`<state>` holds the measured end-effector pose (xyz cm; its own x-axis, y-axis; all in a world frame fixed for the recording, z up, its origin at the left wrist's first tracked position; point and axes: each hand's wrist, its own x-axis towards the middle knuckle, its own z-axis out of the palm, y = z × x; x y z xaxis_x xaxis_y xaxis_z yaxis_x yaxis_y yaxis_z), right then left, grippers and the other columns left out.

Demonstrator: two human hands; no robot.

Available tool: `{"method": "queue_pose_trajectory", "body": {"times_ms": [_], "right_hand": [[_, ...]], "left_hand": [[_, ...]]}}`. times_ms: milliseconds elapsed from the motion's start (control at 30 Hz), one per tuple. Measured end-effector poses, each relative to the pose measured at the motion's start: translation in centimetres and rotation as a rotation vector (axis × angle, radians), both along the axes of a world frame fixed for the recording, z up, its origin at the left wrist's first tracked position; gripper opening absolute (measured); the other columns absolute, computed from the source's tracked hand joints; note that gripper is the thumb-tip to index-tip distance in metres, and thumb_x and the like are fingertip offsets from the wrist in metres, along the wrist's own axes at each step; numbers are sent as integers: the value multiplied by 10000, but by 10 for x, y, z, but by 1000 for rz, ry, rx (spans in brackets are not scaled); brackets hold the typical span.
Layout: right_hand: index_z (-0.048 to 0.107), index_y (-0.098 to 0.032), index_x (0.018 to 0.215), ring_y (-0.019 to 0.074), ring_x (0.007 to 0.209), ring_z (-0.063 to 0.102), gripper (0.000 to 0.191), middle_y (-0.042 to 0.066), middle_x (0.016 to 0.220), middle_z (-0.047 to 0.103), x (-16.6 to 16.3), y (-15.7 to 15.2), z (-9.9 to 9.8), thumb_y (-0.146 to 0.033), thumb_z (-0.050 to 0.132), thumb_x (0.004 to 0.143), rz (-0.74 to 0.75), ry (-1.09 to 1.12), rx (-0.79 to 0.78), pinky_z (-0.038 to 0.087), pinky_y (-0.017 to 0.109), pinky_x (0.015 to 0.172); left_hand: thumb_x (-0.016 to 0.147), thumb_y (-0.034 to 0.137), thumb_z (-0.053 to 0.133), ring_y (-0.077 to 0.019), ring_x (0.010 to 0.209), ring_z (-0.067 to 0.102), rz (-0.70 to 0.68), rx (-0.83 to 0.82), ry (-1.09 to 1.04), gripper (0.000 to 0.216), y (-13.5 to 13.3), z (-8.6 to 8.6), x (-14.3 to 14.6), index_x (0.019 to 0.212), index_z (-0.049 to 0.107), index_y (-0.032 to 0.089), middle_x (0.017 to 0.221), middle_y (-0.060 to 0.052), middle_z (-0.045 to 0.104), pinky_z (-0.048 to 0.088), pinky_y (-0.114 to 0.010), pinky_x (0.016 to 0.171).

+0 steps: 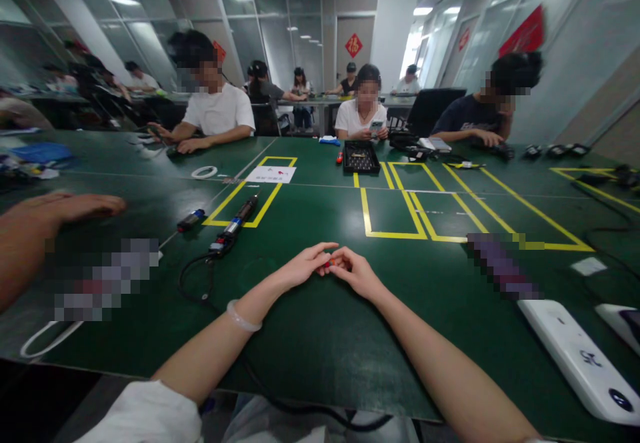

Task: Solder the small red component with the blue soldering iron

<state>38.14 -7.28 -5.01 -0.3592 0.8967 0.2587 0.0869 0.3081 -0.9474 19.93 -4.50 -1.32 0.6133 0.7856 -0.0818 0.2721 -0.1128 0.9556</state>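
Observation:
My left hand (305, 264) and my right hand (359, 274) meet above the green table (320, 343), fingertips close together. Between them is a small red, orange and blue piece (329, 264); it is too small and covered for me to tell its kind. Both hands' fingers are closed around it. A pale bracelet (243, 317) circles my left wrist. Left of my left hand lies a pen-shaped electric screwdriver (234, 227), its black cord curling toward me.
Yellow tape (395, 235) marks rectangles on the table. Farther back are a black tray (361, 168) and a paper sheet (273, 174). A phone (500, 266) and white power bank (575, 356) lie right. Another person's arm (45, 230) reaches in from the left; several people sit opposite.

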Motion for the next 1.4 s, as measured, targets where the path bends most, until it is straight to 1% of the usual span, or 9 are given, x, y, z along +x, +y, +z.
{"method": "queue_pose_trajectory", "body": {"times_ms": [300, 567, 833, 933, 1067, 1167, 1233, 1333, 1400], "right_hand": [[561, -170, 753, 111, 547, 504, 320, -26, 591, 552, 4, 6, -4, -468, 552, 868, -104, -33, -66, 392, 233, 560], [518, -197, 961, 106, 625, 529, 303, -12, 778, 581, 1, 6, -7, -398, 670, 793, -34, 144, -98, 422, 227, 589], [542, -189, 913, 118, 669, 521, 214, 1, 784, 569, 2, 7, -9, -361, 631, 823, -84, 53, -34, 404, 238, 604], [546, -190, 919, 119, 666, 518, 217, 2, 788, 570, 3, 8, -10, -362, 633, 820, -99, 35, -36, 404, 240, 604], [551, -190, 926, 120, 667, 523, 235, 7, 804, 585, 2, 8, -12, -378, 638, 815, -103, 9, -46, 409, 242, 608], [558, -188, 924, 119, 666, 522, 235, 7, 802, 588, 1, 7, -12, -381, 638, 815, -101, -4, -50, 409, 242, 608], [561, -185, 920, 117, 662, 519, 233, 7, 801, 587, 1, 7, -11, -377, 640, 814, -96, -4, -55, 405, 240, 603], [563, -179, 912, 113, 661, 513, 230, 5, 801, 585, 0, 6, -9, -369, 645, 811, -94, -3, -55, 399, 239, 603], [566, -175, 910, 112, 664, 511, 231, 5, 797, 584, 0, 6, -8, -368, 645, 812, -93, -4, -53, 399, 238, 606]], "left_hand": [[861, 368, 564, -144, 816, 600, 31, 422, 109, 259, -14, 8, -4, 1049, 580, 190, 919, -19, 644, 465, -272, 775], [881, 330, 550, -157, 875, 643, 83, 445, 114, 192, -10, 4, -7, 990, 603, 181, 938, -30, 683, 483, -273, 806], [950, 386, 403, -165, 958, 635, 26, 524, 265, 308, -6, 9, -15, 1093, 617, 215, 1031, -24, 691, 460, -275, 853], [953, 437, 369, -188, 1055, 598, 125, 613, 400, 382, 7, 12, -34, 1199, 573, 228, 1141, -39, 655, 439, -309, 925], [897, 449, 468, -266, 1201, 496, 430, 754, 781, 488, 33, 12, -88, 1309, 491, 190, 1309, -105, 539, 374, -395, 1020], [806, 458, 590, -354, 1247, 443, 718, 624, 1086, 655, 46, 11, -142, 1366, 424, 161, 1413, -169, 429, 383, -465, 1004], [761, 496, 624, -399, 1220, 459, 813, 442, 1196, 746, 51, 10, -174, 1383, 398, 154, 1424, -204, 407, 430, -502, 934], [724, 516, 647, -396, 1144, 532, 802, 196, 1224, 778, 55, 8, -202, 1382, 410, 175, 1357, -209, 490, 486, -478, 837], [695, 532, 669, -372, 1102, 572, 761, 152, 1213, 765, 57, 7, -208, 1355, 454, 209, 1293, -179, 560, 495, -437, 816]]}}
